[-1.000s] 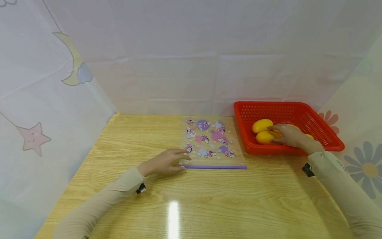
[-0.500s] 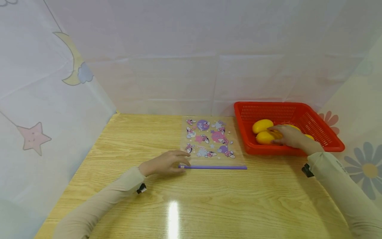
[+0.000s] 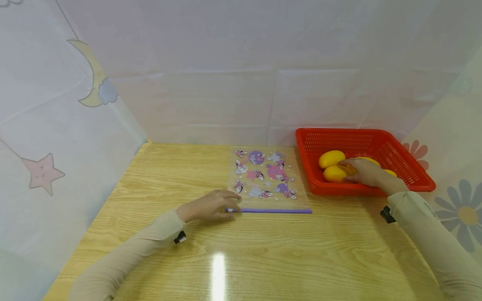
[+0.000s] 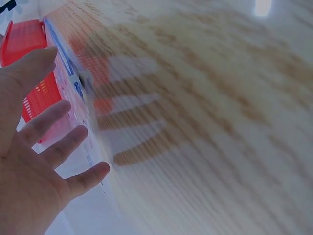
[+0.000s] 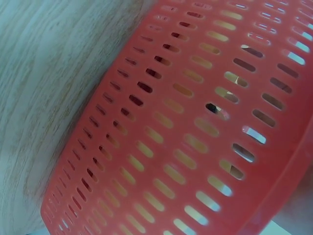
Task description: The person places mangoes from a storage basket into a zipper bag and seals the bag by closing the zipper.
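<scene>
My left hand [image 3: 211, 205] is at the near left corner of a clear zip bag [image 3: 269, 175] printed with pink and purple cartoon figures. Its fingers are spread and relaxed, right by the slider end of the purple zip strip [image 3: 275, 210]; the left wrist view shows them holding nothing. Over on the right, my right hand [image 3: 364, 170] reaches into a red plastic basket [image 3: 312, 187]. Thumb and fingers curl round a smooth yellow oval fruit [image 3: 336, 173], partly hidden by the hand. Another yellow fruit [image 3: 331, 159] lies just behind it. Through the basket's slots, the right wrist view shows more yellow.
The bag lies flat on a light wooden table [image 3: 158, 179], left of the basket. More yellow fruit [image 3: 390, 172] shows beyond the right wrist. Pale cloth walls [image 3: 211, 100] with moon, star and flower prints border the table at the back and sides.
The left hand has shifted very slightly at the bag's corner, its fingertips a little nearer the zip strip. The right hand stays on the fruit; basket and bag keep their places.
</scene>
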`<state>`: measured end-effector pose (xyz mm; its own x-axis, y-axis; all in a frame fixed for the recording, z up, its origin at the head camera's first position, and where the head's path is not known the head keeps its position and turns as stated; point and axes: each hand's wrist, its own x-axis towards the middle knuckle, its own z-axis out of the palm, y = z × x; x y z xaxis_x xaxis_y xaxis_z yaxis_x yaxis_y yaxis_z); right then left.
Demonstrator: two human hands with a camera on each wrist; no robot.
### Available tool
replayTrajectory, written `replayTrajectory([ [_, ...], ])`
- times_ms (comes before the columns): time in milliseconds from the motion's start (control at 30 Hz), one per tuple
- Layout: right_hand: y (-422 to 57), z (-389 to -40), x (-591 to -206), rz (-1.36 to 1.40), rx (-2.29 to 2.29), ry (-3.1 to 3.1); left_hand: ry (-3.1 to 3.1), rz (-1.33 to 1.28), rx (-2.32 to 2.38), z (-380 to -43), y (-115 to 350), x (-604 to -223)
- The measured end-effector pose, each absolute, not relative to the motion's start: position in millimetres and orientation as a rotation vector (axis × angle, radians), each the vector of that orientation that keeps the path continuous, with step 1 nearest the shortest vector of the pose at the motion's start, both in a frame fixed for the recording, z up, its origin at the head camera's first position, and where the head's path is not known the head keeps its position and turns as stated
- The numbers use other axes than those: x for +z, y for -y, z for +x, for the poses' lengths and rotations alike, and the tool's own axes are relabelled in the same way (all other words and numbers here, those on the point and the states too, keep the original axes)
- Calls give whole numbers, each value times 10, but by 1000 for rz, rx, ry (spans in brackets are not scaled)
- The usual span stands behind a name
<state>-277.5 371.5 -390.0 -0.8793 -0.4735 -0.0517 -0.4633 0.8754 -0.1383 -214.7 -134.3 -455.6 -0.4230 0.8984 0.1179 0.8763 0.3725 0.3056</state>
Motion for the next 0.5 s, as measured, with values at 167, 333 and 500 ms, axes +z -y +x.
replayTrajectory([
  [167, -3716, -2774, -3906, -721, -216, -2952, -2539, 1645, 499, -2129, 1337, -4550],
  [333, -3723, -2781, -3906, -715, -192, -2948, -2547, 1622, 476, -2122, 1325, -4542],
  [500, -3714, -2779, -3907, -722, -187, -2940, -2558, 1593, 448, -2122, 1312, -4543],
])
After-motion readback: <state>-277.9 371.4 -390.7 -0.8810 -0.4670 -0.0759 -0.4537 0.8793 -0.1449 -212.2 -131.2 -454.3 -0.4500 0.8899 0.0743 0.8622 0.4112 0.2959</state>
